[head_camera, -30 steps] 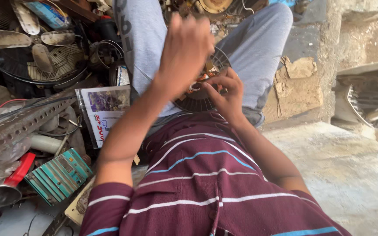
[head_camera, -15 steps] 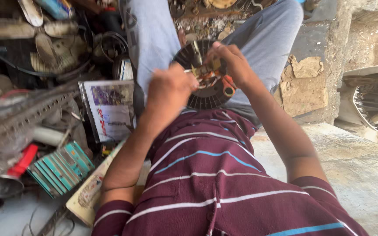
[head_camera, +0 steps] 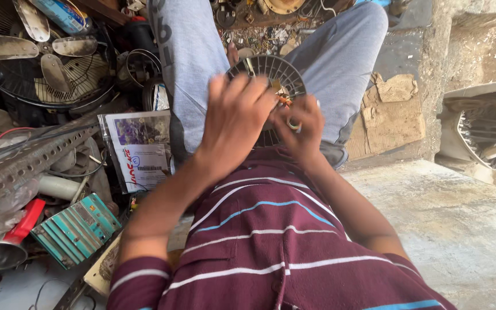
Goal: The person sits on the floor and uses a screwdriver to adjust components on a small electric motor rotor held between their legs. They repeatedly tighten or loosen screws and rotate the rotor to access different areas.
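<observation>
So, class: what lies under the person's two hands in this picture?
A round dark slotted motor housing rests on the lap, with orange wiring showing between the left hand and right hand. The hands cover its centre, so what the fingers grip there cannot be seen.

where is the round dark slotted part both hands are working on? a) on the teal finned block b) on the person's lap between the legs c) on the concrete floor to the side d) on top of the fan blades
b: the round dark slotted part sits on the lap between the grey trouser legs, with the left hand and right hand over it.
</observation>
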